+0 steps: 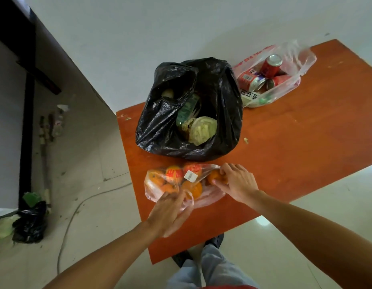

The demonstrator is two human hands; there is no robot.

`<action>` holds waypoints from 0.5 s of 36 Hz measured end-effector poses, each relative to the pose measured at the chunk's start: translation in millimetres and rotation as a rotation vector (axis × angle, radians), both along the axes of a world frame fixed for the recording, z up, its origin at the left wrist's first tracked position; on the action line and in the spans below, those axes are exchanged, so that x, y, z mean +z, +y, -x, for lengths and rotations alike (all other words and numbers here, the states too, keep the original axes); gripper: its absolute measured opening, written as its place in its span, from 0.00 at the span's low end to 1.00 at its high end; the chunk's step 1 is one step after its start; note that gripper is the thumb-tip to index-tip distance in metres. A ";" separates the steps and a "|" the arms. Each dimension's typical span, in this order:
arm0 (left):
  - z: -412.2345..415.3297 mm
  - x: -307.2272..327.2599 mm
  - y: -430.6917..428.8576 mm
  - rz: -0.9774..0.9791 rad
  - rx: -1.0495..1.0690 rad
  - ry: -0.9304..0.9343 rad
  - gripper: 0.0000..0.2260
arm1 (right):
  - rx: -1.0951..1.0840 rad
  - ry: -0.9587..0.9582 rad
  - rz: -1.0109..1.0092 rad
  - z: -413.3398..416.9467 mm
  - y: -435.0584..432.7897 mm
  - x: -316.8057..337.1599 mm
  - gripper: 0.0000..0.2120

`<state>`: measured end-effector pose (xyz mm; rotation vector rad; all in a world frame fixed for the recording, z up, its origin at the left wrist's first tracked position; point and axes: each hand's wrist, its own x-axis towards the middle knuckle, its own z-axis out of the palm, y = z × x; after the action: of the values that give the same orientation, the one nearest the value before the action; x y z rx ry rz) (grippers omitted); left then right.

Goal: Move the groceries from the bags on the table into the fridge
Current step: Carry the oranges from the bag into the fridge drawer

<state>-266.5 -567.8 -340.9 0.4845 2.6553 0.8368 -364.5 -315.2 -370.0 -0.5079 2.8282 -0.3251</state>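
Pale jeans (pixel 212 268) and dark shoes (pixel 214 239) fill the bottom edge, partly cut off. Two bare forearms reach over them to the near corner of the orange-brown tabletop (pixel 295 132).

On that corner lies the clear fruit bag (pixel 210 198), holding several oranges (pixel 193 189) behind red print and a white label. It rests on its side with its long axis running left to right across the view. The rounded closed end is on the left and the loose mouth points right. The left grip (pixel 170 209) pinches a fold of film on the bag's near side, fingers curled. The right grip (pixel 237 182) closes round a single orange (pixel 215 177) at the mouth end. Whether film lies between fingers and fruit cannot be told.

Just beyond stands the black bag (pixel 226 105), its mouth gaping upward. It holds a pale cabbage (pixel 202 129), a green packet (pixel 187 111), and a pale round thing deep in a fold, too shadowed to name.

Farther right, near the far edge, the thin can bag (pixel 304 59) holds three red cans (pixel 272 66). One is upright and two lie on their sides. Something green sits under the film, hard to make out.

Left of the tabletop, on the tiled floor (pixel 97 205), are a grey cable (pixel 76 207) and a crumpled black sack (pixel 31 222) beside blurred green leaves.
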 end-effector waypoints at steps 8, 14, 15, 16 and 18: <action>18.4 -0.4 18.2 0.511 -0.368 -0.113 0.26 | 0.146 0.115 0.035 8.9 5.1 -5.4 0.19; 37.6 5.8 26.6 -0.028 0.291 -0.266 0.19 | 0.301 0.166 -0.012 26.6 -20.7 -2.7 0.18; 43.6 2.6 25.8 0.030 0.333 -0.193 0.16 | 0.289 0.153 -0.025 27.5 -22.3 -2.9 0.20; 49.1 0.0 25.6 0.112 0.340 -0.131 0.12 | 0.288 0.148 -0.041 27.9 -22.0 -4.6 0.20; 57.1 -0.3 28.7 0.285 0.246 -0.071 0.10 | 0.305 0.113 -0.076 27.6 -18.9 -7.7 0.20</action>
<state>-323.6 -539.1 -341.2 0.0569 2.7408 0.5125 -392.1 -334.0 -377.6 -0.9533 2.7968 -0.1322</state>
